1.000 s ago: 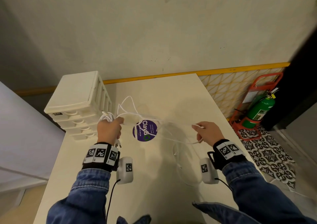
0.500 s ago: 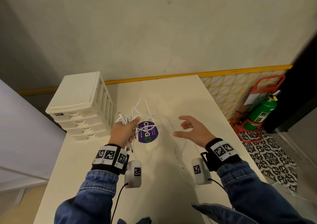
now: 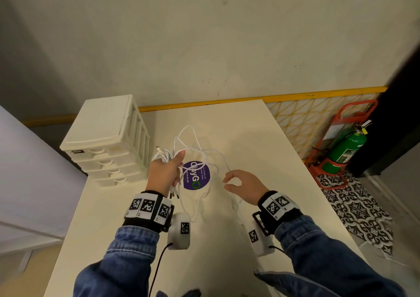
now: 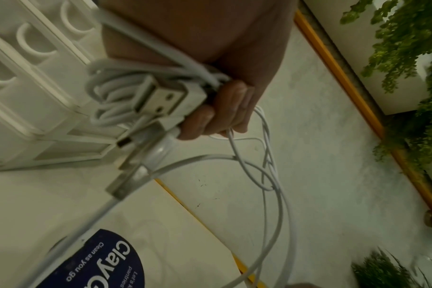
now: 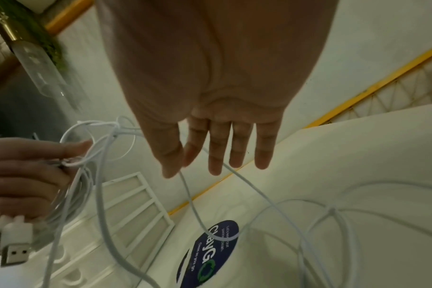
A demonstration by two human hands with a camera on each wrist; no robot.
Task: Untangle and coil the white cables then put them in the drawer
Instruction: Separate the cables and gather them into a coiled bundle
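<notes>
My left hand [image 3: 167, 174] grips a bundle of coiled white cables [image 4: 111, 93] beside the purple sticker, with USB plugs [image 4: 160, 99] sticking out below the fist. Loose white loops [image 3: 193, 142] run from that bundle over the white table [image 3: 250, 137] toward my right hand [image 3: 242, 184]. The right hand's thumb and forefinger pinch one thin strand [image 5: 192, 204]; its other fingers [image 5: 237, 148] are straight. A tangled knot of strands [image 5: 113, 128] hangs just above the left fingers [image 5: 25, 171]. The white drawer unit [image 3: 106, 142] stands at the table's left with all drawers closed.
A round purple sticker [image 3: 195, 178] marks the table's middle under the cables. A green fire extinguisher [image 3: 345, 149] in a red stand sits on the patterned floor to the right. The wall runs close behind the table's far edge [image 3: 204, 105].
My right hand let go of the stretched cable, opened, then moved in toward the left hand and pinched a strand. The left hand shifted right, away from the drawers, still holding its bundle.
</notes>
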